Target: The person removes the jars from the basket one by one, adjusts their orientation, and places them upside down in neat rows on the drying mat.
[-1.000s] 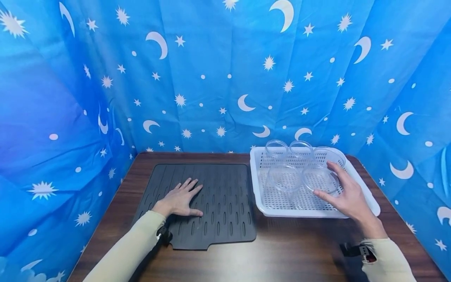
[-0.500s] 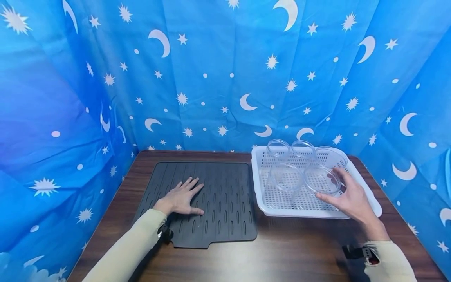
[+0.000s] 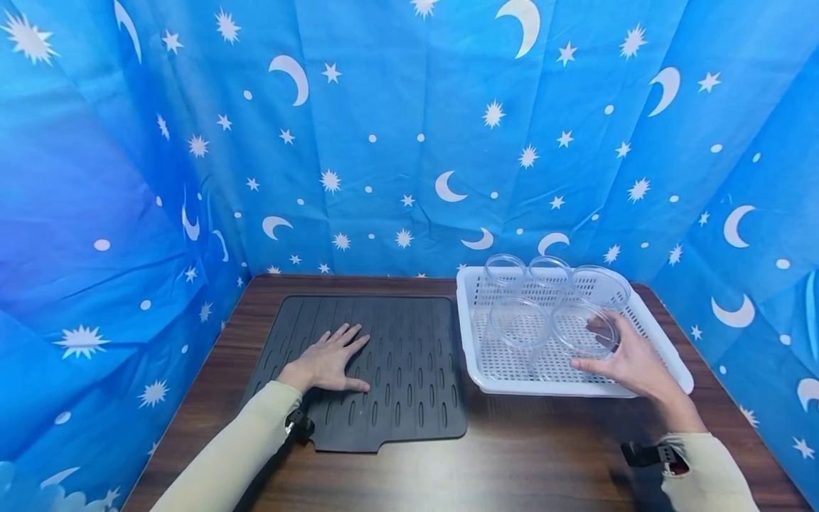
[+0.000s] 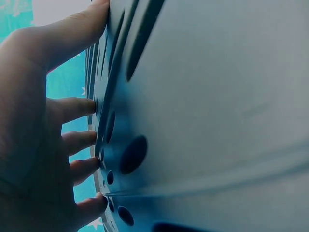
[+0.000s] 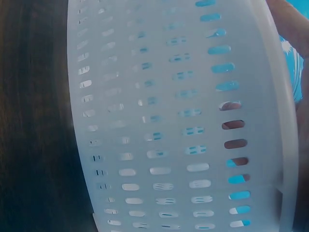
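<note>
My right hand (image 3: 630,363) reaches into a white slotted plastic basket (image 3: 544,387) and grips a clear round cup (image 3: 579,328) at its front right. The thumb sits on the near side and the fingertips show through the clear wall. In the right wrist view the basket's side wall (image 5: 178,121) hides most of that hand (image 5: 292,24). My left hand (image 3: 325,361) rests with spread fingers on a dark grey ridged mat (image 3: 419,313). From the left wrist, its fingertips touch the mat's surface (image 4: 203,96).
Several other clear cups stand close together in the basket, one at the front left (image 3: 520,326) and one at the back left (image 3: 505,272). The wooden table (image 3: 486,462) runs along the front. A blue star-and-moon curtain (image 3: 384,107) rises behind it.
My right hand's fingers and thumb have come lower around the front right cup. The left hand keeps its place on the mat. The view has shifted slightly.
</note>
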The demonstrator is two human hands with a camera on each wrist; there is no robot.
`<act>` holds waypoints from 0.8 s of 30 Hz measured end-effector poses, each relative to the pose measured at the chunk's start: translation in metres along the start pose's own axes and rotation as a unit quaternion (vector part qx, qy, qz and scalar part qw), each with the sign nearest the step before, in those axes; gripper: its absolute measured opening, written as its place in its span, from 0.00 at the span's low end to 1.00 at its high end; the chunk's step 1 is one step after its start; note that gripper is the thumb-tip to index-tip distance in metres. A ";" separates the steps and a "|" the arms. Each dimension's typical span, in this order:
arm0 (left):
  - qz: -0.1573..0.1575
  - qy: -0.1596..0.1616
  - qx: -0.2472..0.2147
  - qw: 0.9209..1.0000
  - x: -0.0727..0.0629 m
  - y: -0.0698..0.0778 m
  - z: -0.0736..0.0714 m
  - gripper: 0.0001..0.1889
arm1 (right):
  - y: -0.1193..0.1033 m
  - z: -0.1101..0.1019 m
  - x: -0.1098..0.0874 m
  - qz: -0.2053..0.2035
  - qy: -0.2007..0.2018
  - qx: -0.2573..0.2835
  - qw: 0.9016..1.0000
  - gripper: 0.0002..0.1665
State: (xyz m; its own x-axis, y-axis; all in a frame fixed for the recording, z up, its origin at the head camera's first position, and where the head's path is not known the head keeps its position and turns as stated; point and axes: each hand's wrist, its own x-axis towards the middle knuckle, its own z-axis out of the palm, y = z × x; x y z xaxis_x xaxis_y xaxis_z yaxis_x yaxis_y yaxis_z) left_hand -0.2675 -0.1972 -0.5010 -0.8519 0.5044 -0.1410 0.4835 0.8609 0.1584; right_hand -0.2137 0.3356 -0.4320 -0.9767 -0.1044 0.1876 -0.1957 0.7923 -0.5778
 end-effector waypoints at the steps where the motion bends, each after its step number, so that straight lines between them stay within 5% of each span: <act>1: -0.001 0.000 0.001 1.000 0.000 0.000 0.000 0.53 | 0.001 0.000 0.000 0.002 -0.002 0.000 1.000 0.67; 24: -0.016 -0.013 0.008 1.000 0.001 0.001 -0.001 0.55 | 0.002 0.000 0.001 -0.004 0.019 -0.007 1.000 0.58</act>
State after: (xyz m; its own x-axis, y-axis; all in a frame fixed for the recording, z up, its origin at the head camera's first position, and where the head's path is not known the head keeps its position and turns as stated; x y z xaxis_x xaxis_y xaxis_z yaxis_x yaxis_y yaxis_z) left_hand -0.2684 -0.1959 -0.5001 -0.8621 0.4772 -0.1705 0.4588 0.8779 0.1375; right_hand -0.2148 0.3376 -0.4327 -0.9710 -0.0889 0.2220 -0.2025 0.7997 -0.5653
